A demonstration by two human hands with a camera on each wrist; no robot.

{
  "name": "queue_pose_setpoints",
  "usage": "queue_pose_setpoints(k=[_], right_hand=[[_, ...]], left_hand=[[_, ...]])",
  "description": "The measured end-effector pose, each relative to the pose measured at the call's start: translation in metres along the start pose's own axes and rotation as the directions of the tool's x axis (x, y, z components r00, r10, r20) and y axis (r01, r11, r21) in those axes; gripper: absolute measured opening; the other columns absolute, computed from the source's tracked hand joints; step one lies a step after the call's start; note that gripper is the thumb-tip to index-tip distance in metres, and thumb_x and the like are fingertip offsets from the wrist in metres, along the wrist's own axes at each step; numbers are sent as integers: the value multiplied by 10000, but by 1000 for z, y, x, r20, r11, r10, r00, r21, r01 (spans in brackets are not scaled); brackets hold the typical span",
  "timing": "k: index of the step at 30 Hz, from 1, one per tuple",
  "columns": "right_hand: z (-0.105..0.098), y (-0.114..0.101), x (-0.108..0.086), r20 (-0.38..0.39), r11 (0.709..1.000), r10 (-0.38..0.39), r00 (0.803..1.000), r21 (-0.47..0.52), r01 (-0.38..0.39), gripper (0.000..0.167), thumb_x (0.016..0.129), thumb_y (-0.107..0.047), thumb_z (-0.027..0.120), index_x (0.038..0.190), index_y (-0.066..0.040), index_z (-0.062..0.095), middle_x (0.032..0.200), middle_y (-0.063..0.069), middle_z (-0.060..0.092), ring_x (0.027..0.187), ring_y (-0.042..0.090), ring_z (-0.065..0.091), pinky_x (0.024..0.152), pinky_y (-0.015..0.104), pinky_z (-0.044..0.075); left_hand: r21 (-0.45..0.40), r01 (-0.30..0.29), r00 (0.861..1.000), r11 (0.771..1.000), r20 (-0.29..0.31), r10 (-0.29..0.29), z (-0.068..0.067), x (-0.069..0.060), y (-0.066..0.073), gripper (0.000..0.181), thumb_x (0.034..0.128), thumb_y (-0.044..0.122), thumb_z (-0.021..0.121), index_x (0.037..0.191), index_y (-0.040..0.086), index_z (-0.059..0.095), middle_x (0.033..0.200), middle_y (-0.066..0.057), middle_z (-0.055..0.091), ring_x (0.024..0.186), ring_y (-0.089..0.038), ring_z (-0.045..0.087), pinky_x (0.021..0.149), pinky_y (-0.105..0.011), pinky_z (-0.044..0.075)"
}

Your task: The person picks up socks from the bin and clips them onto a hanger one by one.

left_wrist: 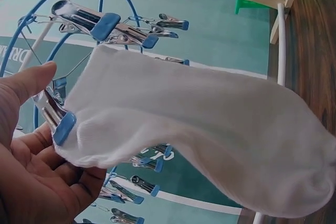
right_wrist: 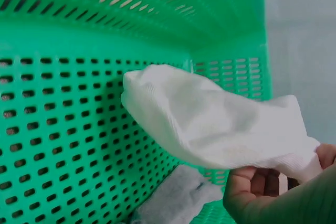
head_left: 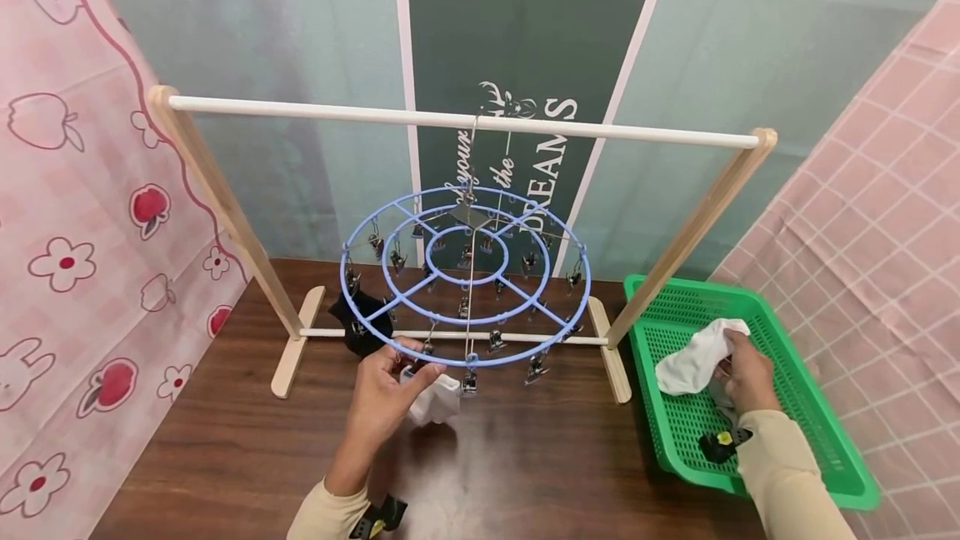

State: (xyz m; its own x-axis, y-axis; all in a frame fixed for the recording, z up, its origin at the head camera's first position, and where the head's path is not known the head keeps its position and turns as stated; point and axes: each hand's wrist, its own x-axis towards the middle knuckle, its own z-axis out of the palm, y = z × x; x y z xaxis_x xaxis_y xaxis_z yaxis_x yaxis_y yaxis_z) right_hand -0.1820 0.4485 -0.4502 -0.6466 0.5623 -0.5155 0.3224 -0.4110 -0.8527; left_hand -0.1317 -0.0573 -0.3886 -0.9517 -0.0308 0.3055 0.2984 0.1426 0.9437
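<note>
A white sock (head_left: pixel 437 401) (left_wrist: pixel 205 114) hangs at the near rim of a round blue clip hanger (head_left: pixel 517 361). Blue-tipped metal clips bite both corners of its cuff. My left hand (head_left: pixel 381 398) (left_wrist: pixel 31 177) is at the lower clip (left_wrist: pixel 59 119); in the left wrist view the thumb stands straight above that clip and the loosely bent fingers lie beside the cuff. Over at the basket, my right hand (head_left: pixel 752 377) (right_wrist: pixel 278 198) pinches the end of another white sock (head_left: pixel 693 361) (right_wrist: pixel 210 124) between thumb and fingers.
The green basket (head_left: pixel 798 365) (right_wrist: pixel 58 108) stands at the right with a grey cloth (right_wrist: pixel 181 195) inside. A black cloth (head_left: pixel 363 315) is at the hanger's left side. The hanger hangs from a white rod (head_left: pixel 315 111) on wooden posts (head_left: pixel 686 236) (head_left: pixel 232 215), over a brown table (head_left: pixel 217 448).
</note>
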Motion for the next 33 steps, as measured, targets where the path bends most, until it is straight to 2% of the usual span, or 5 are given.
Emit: queue_pose_setpoints(k=[6, 11, 21, 27, 33], right_hand=[[10, -2, -16, -18, 993, -93, 996, 69, 94, 99, 958, -209, 562, 890, -142, 588, 690, -58, 606, 614, 59, 587, 517, 244, 500], [18, -4, -29, -26, 983, -164, 986, 84, 165, 170, 950, -144, 556, 800, -170, 632, 716, -85, 611, 637, 39, 589, 537, 219, 503], [35, -7, -52, -45, 930, -354, 934, 93, 357, 199, 939, -119, 563, 752, -111, 632, 636, -29, 605, 520, 76, 584, 488, 198, 477], [38, -8, -66, -6, 918, -396, 918, 34, 396, 73, 875, -142, 712, 824, -134, 660, 659, -30, 634, 509, 77, 595, 483, 191, 488], [37, -3, -75, 23, 906, -418, 908, -58, 419, 95, 858, -164, 740, 846, -120, 656, 679, -30, 626, 515, 83, 588, 462, 211, 491]], left_hand=[[-57, -44, 999, 997, -16, 43, -1, 1, -14, 142, 741, -110, 748, 848, -49, 678, 773, -170, 699, 646, -56, 557, 544, -216, 438], [-67, -26, 999, 997, -38, 24, -1, 3, -32, 191, 747, -52, 780, 920, -11, 708, 785, -112, 697, 649, -68, 564, 554, -193, 440], [-57, -28, 998, 998, -65, 24, -4, 1, -33, 229, 754, -58, 769, 968, -1, 711, 885, -124, 710, 741, -69, 612, 633, -177, 477], [-17, -24, 997, 1000, -78, 23, -6, 2, -33, 251, 734, -56, 783, 965, -10, 693, 858, -134, 700, 758, -79, 623, 655, -191, 478], [15, -19, 995, 1000, -95, 20, -7, 1, -31, 256, 740, -52, 783, 969, -30, 672, 843, -96, 698, 760, -74, 619, 661, -186, 483]])
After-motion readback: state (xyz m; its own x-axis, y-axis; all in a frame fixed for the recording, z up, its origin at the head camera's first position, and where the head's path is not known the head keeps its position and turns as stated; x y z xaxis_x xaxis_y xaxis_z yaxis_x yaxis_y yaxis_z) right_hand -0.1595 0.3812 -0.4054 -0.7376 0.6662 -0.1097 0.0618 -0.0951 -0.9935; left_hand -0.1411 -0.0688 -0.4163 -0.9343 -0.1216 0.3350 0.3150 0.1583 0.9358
